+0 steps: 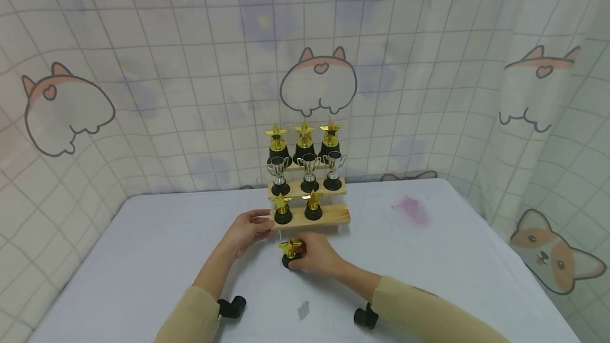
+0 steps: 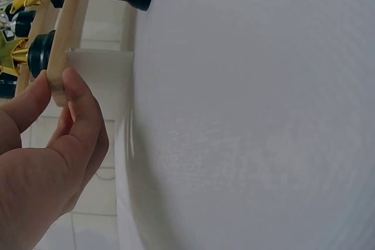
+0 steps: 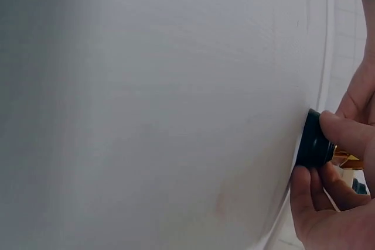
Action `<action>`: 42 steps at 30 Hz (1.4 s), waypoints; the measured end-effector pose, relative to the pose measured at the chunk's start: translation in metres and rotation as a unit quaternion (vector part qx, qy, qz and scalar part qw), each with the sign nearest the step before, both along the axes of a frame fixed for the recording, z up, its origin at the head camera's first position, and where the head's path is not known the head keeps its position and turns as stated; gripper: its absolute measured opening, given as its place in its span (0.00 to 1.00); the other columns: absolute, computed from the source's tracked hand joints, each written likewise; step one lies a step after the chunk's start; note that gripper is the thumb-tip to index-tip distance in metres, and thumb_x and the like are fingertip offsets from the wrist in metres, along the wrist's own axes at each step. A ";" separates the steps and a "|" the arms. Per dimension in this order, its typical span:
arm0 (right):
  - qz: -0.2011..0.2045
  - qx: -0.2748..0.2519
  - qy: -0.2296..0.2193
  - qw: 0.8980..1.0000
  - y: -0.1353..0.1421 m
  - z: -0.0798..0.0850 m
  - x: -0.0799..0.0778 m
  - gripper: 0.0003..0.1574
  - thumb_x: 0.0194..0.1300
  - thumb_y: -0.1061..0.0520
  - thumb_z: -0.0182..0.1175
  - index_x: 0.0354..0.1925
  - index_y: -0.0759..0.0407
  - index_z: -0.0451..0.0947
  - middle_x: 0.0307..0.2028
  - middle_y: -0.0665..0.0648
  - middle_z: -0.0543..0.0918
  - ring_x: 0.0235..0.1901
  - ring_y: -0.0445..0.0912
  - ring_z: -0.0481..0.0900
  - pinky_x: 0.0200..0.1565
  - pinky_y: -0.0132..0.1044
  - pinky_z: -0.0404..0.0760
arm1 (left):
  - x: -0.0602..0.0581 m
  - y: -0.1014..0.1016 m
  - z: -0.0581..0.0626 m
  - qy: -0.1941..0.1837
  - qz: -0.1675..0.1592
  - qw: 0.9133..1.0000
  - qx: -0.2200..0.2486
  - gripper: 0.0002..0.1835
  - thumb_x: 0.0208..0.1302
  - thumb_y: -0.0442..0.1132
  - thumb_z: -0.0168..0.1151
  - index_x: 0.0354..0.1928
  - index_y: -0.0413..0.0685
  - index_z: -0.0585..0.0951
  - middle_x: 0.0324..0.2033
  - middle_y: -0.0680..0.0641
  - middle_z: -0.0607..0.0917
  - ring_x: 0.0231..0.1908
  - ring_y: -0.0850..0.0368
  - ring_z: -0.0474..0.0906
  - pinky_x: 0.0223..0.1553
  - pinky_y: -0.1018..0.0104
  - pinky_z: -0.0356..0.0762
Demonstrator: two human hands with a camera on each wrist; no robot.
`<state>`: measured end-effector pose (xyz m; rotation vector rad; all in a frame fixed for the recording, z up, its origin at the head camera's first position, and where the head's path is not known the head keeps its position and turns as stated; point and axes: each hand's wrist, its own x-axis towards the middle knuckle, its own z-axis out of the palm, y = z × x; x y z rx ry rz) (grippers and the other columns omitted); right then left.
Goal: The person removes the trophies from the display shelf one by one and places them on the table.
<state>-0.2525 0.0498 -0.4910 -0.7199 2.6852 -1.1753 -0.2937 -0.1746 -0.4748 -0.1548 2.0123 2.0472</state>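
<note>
My left hand (image 1: 245, 233) pinches the left end of the lowest shelf of a tiered wooden stand (image 1: 335, 216), with thumb above and fingers below in the left wrist view. In front of the stand, my right hand (image 1: 318, 256) grips a small gold star trophy (image 1: 288, 248) by its black base (image 3: 312, 141), close over the white tabletop. Two similar star trophies stand upright on that lowest shelf, one at the left (image 1: 283, 210) and one near the middle (image 1: 313, 206); the shelf's right part is bare wood.
Three silver cup trophies (image 1: 309, 171) line the middle shelf, and three larger gold star trophies (image 1: 304, 144) the top one. A white cloth (image 1: 405, 274) covers the table. Behind it hangs a checked curtain (image 1: 205, 94). Black camera mounts (image 1: 232, 307) sit at both wrists.
</note>
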 end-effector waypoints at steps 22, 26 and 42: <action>0.012 0.002 0.016 1.000 -0.022 0.006 -0.001 0.23 0.57 0.60 0.78 0.49 0.62 0.81 0.38 0.51 0.82 0.37 0.41 0.79 0.40 0.33 0.80 | 0.002 -0.001 -0.005 0.020 -0.004 1.000 -0.015 0.26 0.73 0.31 0.63 0.69 0.33 0.71 0.54 0.35 0.79 0.45 0.52 0.83 0.54 0.57 0.83; 0.013 0.002 0.023 1.000 -0.013 0.008 0.001 0.21 0.59 0.61 0.76 0.48 0.62 0.80 0.39 0.52 0.82 0.38 0.43 0.79 0.41 0.33 0.81 | 0.002 0.000 -0.003 0.016 -0.003 1.000 -0.013 0.26 0.72 0.31 0.63 0.69 0.33 0.71 0.54 0.35 0.79 0.46 0.51 0.83 0.53 0.59 0.83; 0.009 -0.069 0.044 0.997 0.032 0.027 0.009 0.11 0.66 0.64 0.69 0.46 0.65 0.81 0.41 0.57 0.84 0.40 0.43 0.82 0.43 0.34 0.84 | 0.000 0.000 -0.001 0.003 0.001 1.000 -0.011 0.27 0.71 0.30 0.64 0.69 0.34 0.71 0.54 0.36 0.78 0.45 0.51 0.83 0.54 0.56 0.82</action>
